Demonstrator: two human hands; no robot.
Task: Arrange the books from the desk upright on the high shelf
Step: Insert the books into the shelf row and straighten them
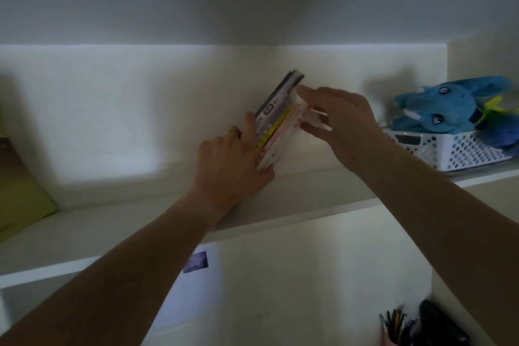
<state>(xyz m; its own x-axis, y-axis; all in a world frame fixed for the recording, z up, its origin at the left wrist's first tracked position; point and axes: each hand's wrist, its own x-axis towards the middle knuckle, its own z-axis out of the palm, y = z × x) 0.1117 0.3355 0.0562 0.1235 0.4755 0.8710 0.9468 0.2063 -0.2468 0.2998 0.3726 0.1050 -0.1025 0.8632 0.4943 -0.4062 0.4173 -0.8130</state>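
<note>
Two hands steady roughly five thin pastel-spined books, leaning on one white high shelf: left hand pressing flat, right hand pinching their edge.

Blue plush toy, perhaps pink-yellow books

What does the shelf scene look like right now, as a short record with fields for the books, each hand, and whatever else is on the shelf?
books: small stack of books on the high shelf, leaning to the right, not yet upright
left hand: left hand pressed flat against the stack's left side and base
right hand: right hand holds the stack's upper right edge
right of books: blue plush toy in a white perforated basket
far left: yellow-green object, unclear
</note>
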